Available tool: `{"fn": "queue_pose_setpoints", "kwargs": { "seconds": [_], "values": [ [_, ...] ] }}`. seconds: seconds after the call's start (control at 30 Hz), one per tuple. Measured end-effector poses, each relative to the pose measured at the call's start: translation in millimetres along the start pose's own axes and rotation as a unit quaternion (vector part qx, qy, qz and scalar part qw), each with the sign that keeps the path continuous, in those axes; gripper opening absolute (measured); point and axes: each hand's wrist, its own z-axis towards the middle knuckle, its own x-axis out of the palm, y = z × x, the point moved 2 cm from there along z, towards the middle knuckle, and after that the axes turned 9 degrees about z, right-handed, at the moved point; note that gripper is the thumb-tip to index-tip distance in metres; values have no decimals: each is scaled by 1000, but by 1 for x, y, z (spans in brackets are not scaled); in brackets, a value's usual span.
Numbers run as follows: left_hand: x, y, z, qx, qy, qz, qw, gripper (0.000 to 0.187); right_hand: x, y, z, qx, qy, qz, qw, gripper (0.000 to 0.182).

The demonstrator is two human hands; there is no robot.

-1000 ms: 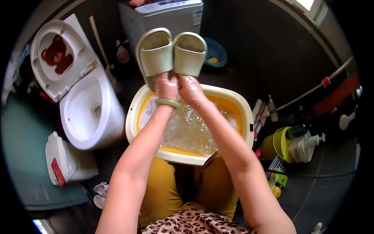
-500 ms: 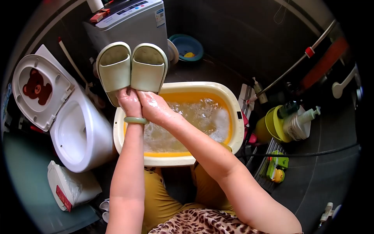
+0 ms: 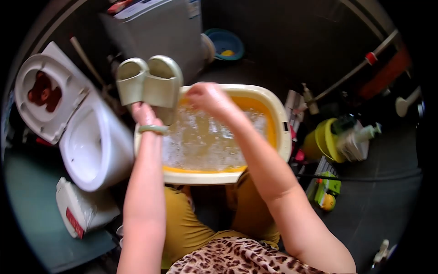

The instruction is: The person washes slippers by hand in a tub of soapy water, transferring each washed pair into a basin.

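Note:
A pair of pale green slippers (image 3: 159,89) is held side by side in my left hand (image 3: 145,113), which is closed on their lower ends and wears a jade-like bangle (image 3: 153,129). The slippers tilt slightly, beyond the left rim of the tub. My right hand (image 3: 209,97) is apart from them, above the far side of the cream and orange tub (image 3: 277,132). Its fingers are loosely curved and a little blurred, with nothing visible in them. Foamy, cloudy water (image 3: 207,141) fills the tub below.
At left stands a toilet (image 3: 86,148) with its lid up, and a white bin (image 3: 86,205) in front of it. A grey washing machine (image 3: 155,41) and blue basin (image 3: 230,43) are behind. On the right are a yellow-green bucket (image 3: 319,139), bottles and a black hose (image 3: 365,177).
My right hand has let go of the slippers and moved right, over the tub. My left hand keeps hold of them, now slightly lower and farther left. The view has shifted a little.

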Motion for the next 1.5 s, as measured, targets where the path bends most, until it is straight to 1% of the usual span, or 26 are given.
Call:
{"fn": "queue_pose_setpoints", "kwargs": {
  "seconds": [0.03, 0.1, 0.13, 0.2, 0.27, 0.3, 0.37, 0.4, 0.43, 0.47, 0.57, 0.67, 0.73, 0.8, 0.87, 0.93, 0.97, 1.0, 1.03, 1.07, 1.13, 1.17, 1.23, 1.37, 1.43, 1.5],
  "values": [
    [3, 2, 0, 8, 0, 0, 1000, 24, -11, -1, 1, 45, -21, 71, 996, 28],
    [8, 5, -2, 12, -2, -8, 1000, 23, -19, -16, 9, 54, -81, 142, 985, 38],
    [12, 2, -6, 11, -6, -16, 1000, 22, -22, -18, 11, 56, -60, 158, 984, 46],
    [22, -3, -18, -49, -26, -23, 998, 20, -19, -23, 10, 70, -55, 167, 982, 54],
    [14, 16, -4, -3, 25, 33, 999, 20, -14, -22, 12, 67, -26, 202, 977, 61],
    [16, 18, -5, 2, 34, 42, 999, 20, -13, -18, 8, 58, -9, 239, 969, 57],
    [20, 5, -15, -13, 47, 48, 998, 19, -4, -13, 13, 31, -49, 196, 979, 37],
    [22, -1, -21, -21, 56, 48, 997, 19, -3, -10, 11, 10, -71, 202, 977, 35],
    [18, 2, -16, -33, 75, 30, 996, 20, -4, -6, 8, 11, -66, 207, 976, 34],
    [22, -8, -21, -52, 59, 36, 996, 26, -5, -2, 5, 10, -58, 215, 975, 34],
    [21, -7, -22, -51, 75, 54, 994, 25, -3, -1, 5, -8, -56, 143, 988, 33],
    [23, -12, -27, -55, 74, 48, 995, 23, -7, -2, 7, -5, -32, 132, 991, 34],
    [19, 2, -16, -12, 47, 68, 997, 22, -5, -12, 13, -3, -23, 143, 989, 36],
    [19, 12, -9, 6, 37, 60, 998, 22, -13, -4, 1, 15, -35, 207, 978, 37],
    [23, 15, -8, 9, 32, 32, 999, 22, -17, -7, 4, 50, -26, 171, 984, 43],
    [28, 11, -12, 9, -26, 29, 999, 20, -19, -18, 9, 65, -18, 160, 985, 44],
    [24, 11, -8, -4, -15, 65, 998, 17, -21, -18, 8, 75, -23, 139, 987, 42],
    [22, 22, 1, 48, -52, 99, 993, 13, -23, -21, 10, 85, -15, 130, 988, 41],
    [20, 29, 7, 50, -94, 133, 985, 13, -26, -30, 18, 88, 10, 145, 985, 42],
    [24, 17, -2, 44, -97, 146, 984, 14, -28, -29, 18, 82, 4, 117, 990, 45],
    [32, 17, 6, 109, -139, 189, 966, 16, -29, -42, 29, 86, -18, 126, 988, 45],
    [41, 17, 10, 112, -136, 143, 974, 16, -33, -53, 36, 81, -14, 148, 986, 44],
    [51, 10, 13, 129, -127, 134, 974, 18, -38, -59, 37, 74, -17, 130, 989, 41],
    [68, -20, 8, 148, -209, 21, 966, 20, -47, -101, 62, 129, 27, 129, 983, 45],
    [56, -52, -4, 161, -225, -29, 961, 22, -49, -105, 70, 141, 31, 125, 982, 47],
    [10, -100, -34, 148, -182, -67, 970, 21, -37, -92, 70, 129, 15, 125, 984, 46]
  ]
}}
